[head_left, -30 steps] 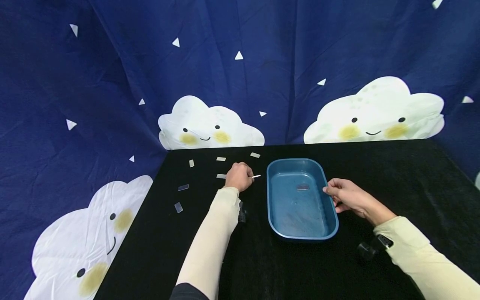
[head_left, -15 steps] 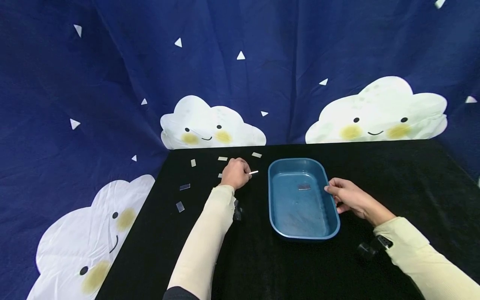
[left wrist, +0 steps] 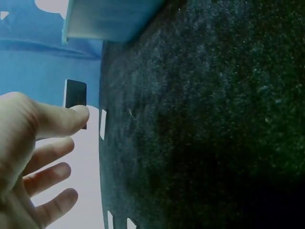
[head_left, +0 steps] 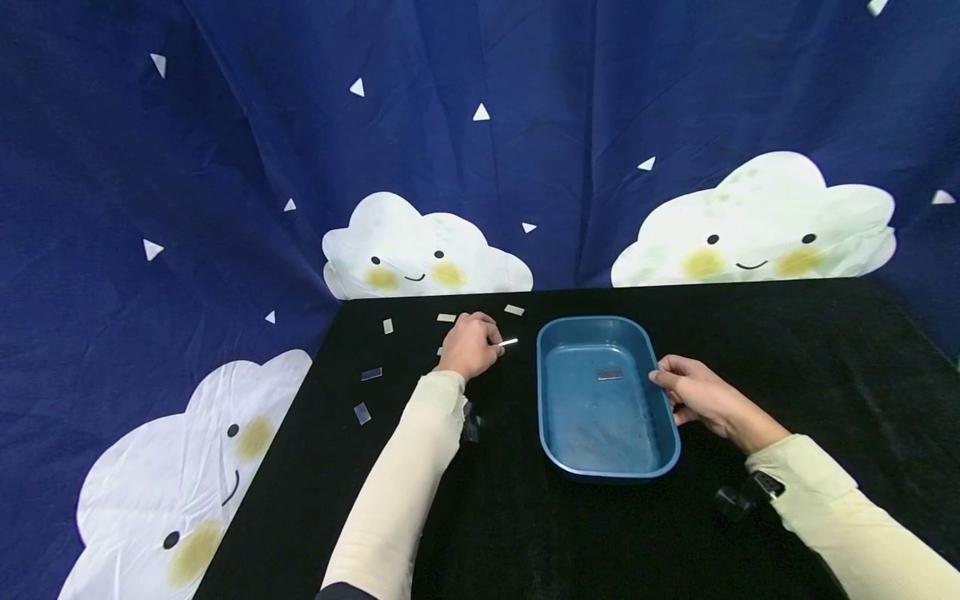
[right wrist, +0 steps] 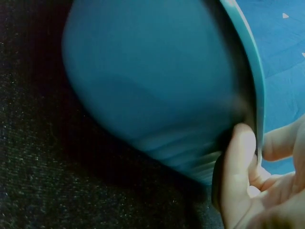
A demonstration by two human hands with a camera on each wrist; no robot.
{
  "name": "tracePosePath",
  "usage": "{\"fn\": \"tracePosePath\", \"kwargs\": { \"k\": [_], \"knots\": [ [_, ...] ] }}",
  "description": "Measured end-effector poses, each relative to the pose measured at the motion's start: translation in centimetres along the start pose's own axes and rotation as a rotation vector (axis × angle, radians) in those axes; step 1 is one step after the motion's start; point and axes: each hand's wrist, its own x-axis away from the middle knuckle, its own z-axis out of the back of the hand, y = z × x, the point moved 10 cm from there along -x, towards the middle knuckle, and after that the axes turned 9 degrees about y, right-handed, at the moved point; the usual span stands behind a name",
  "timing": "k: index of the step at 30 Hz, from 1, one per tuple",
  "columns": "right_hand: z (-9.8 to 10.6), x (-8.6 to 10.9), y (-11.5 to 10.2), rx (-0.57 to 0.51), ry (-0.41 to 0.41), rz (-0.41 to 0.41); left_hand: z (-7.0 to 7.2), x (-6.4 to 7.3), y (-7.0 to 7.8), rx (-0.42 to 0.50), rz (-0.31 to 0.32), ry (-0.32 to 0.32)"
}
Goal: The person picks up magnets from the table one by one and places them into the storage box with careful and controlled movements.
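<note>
My left hand [head_left: 471, 343] pinches a small thin rectangular tile [head_left: 510, 342] between thumb and fingers, to the left of a blue plastic tub [head_left: 592, 437]. In the left wrist view the tile [left wrist: 75, 93] looks dark with a pale edge and sticks up past the thumb; the other fingers [left wrist: 50, 177] are spread below. With thumb and fingers, my right hand [head_left: 701, 396] grips the tub's right rim. The right wrist view shows the tub's outer side [right wrist: 152, 71] and the right thumb and fingers around its rim. One similar tile [head_left: 609, 374] lies inside the tub.
Several more small tiles lie scattered on the black-covered table, including a bluish see-through one [head_left: 362, 413], another [head_left: 371, 374] and a pale one [head_left: 513, 310] at the back. Behind the table hangs a dark blue curtain [head_left: 420, 142] with cloud prints.
Holding the tile, my left hand has shifted slightly away and to the left, covering more of the pale tile beside it. The right hand keeps its grip on the tub.
</note>
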Motion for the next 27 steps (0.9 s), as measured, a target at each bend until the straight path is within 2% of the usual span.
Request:
{"fn": "tracePosePath", "kwargs": {
  "k": [7, 13, 27],
  "knots": [
    [-0.1, 0.1, -0.1, -0.020, -0.003, 0.005, 1.0, -0.2, 0.6, -0.025, -0.027, 0.031],
    [0.0, 0.3, -0.1, -0.024, 0.005, 0.002, 2.1, -0.4, 1.8, -0.008, -0.069, 0.082],
    [-0.1, 0.1, 0.0, -0.020, -0.011, -0.008, 3.2, -0.5, 5.1, -0.003, -0.173, 0.118]
  ]
}}
